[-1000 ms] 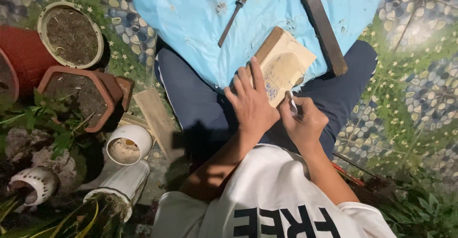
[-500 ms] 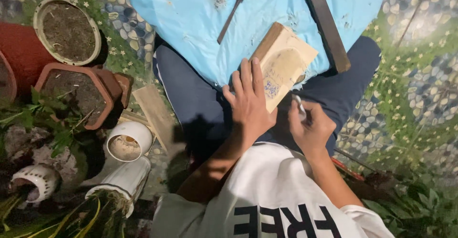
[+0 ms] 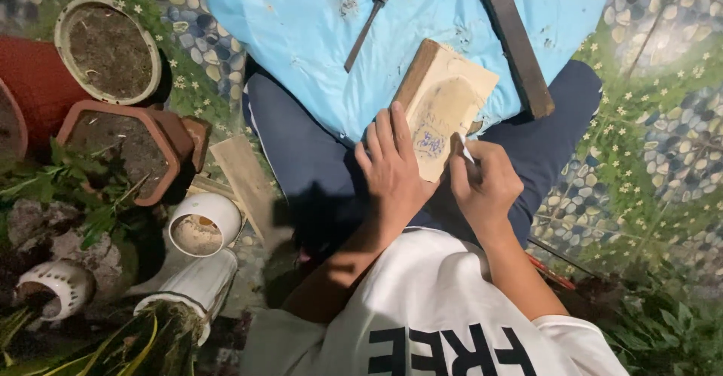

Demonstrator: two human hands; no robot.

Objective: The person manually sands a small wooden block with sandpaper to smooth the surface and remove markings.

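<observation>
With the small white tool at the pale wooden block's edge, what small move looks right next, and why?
Probably a short stroke of the small white tool inward over the blue scribble. The right hand pinches it at the near edge of the pale wooden block, its tip beside those marks, while the left hand lies flat on the block, steadying it.

Under the left hand point(image 3: 395, 172) lies a pale, matt wooden block point(image 3: 444, 108); beyond it, a glossy blue plastic sheet point(image 3: 301, 37).
</observation>
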